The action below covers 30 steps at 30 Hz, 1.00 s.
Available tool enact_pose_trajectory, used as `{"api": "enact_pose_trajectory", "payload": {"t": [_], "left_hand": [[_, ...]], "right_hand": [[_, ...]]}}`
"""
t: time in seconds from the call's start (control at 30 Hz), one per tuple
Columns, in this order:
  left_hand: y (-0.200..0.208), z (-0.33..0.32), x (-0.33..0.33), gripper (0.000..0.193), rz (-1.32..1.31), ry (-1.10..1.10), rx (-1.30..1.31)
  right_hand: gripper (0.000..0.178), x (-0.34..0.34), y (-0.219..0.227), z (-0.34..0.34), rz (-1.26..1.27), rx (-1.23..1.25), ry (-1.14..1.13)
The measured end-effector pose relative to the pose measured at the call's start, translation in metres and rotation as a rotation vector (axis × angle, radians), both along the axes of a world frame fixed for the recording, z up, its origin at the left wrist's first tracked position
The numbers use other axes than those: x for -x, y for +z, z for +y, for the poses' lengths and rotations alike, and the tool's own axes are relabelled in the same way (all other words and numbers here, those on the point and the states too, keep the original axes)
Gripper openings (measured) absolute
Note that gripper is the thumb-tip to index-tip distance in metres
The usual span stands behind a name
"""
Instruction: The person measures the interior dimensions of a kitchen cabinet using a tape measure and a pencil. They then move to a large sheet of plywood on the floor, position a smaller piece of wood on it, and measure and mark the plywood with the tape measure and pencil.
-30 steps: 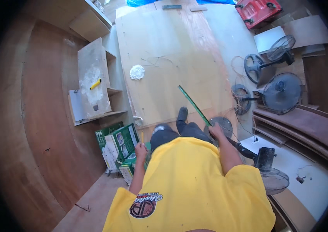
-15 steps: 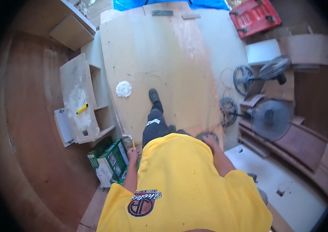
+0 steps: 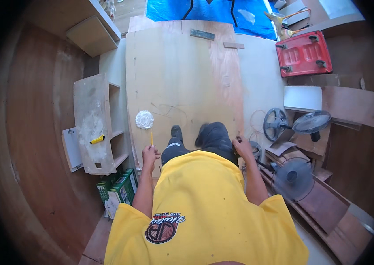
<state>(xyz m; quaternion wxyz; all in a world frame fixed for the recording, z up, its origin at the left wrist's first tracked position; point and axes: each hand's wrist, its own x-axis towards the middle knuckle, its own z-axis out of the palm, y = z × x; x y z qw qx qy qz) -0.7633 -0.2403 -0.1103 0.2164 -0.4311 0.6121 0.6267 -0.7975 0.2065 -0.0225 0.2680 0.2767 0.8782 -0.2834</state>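
Observation:
My left hand (image 3: 150,154) is closed around a thin yellow stick (image 3: 151,137), pencil-like, pointing away from me. Just past its far end, a round white disc (image 3: 144,119) with a ruffled surface lies on the plywood floor sheet (image 3: 169,75). Out to my right side hangs my right hand (image 3: 241,146), fingers curled in; whatever they may hold is too small to make out. Between the hands, my dark-trousered legs stand on the sheet, the right knee raised forward.
A shelf unit (image 3: 90,95) with a yellow utility knife (image 3: 97,139) stands left, near green boxes (image 3: 120,187). Two fans (image 3: 311,122) and boards (image 3: 324,207) line the right. Farther off are a red wheeled platform (image 3: 305,55), two short wood strips (image 3: 202,34) and a blue tarp (image 3: 165,9).
I have stepped forward, with my right leg now coming ahead. My left hand with the yellow stick has swung forward toward the white disc, and my right hand has moved forward slightly.

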Motion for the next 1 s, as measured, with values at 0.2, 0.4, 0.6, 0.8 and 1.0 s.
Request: {"api": "enact_pose_trajectory", "payload": {"t": [0.2,0.4,0.6,0.8,1.0], "left_hand": [[0.052,0.106,0.140,0.022,0.137,0.046,-0.330],[0.039,0.225,0.230,0.020,0.226,0.442,-0.732],[0.041,0.346,0.247,0.024,0.260,0.926,-0.612],[0.050,0.429,0.241,0.026,0.111,1.002,-0.381],[0.020,0.470,0.215,0.024,0.141,1.254,-0.285]], "right_hand": [[0.061,0.159,0.027,-0.032,0.057,0.341,0.142],[0.059,0.302,0.010,-0.034,-0.139,0.559,0.501],[0.057,0.416,-0.006,0.005,-0.486,0.575,0.806],[0.056,0.465,-0.005,0.053,-0.550,0.609,0.866],[0.057,0.471,-0.010,0.073,-0.617,0.401,0.950]]}}
